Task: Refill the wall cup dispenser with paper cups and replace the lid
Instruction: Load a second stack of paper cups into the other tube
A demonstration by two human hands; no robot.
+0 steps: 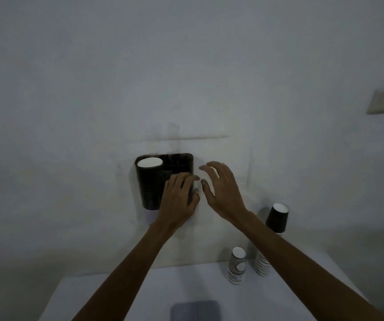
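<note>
- A dark, rounded-corner plastic cup dispenser (154, 181) is fixed to the pale wall (186, 66), above the far edge of a white surface (140, 293).
- Its left side holds a stack of black paper cups (150, 172), the white inside of the top cup facing up; the right side looks dark, and its contents cannot be made out.
- The left hand (179, 200) lies against the dispenser's lower right front, fingers curled loosely over it; whether it grips anything cannot be told in the dim light.
- The right hand (221, 193) hovers just right of the dispenser, fingers spread wide, holding nothing.
- On the surface to the right stand two stacks of paper cups: a shorter white striped stack (236, 266) and, behind it, a taller striped stack topped by a black cup (276, 218).
- A flat grey-blue rectangular object (195, 310) lies at the near edge; it is too blurred to identify.
- A pale wall switch plate (381, 102) sits at upper right.
</note>
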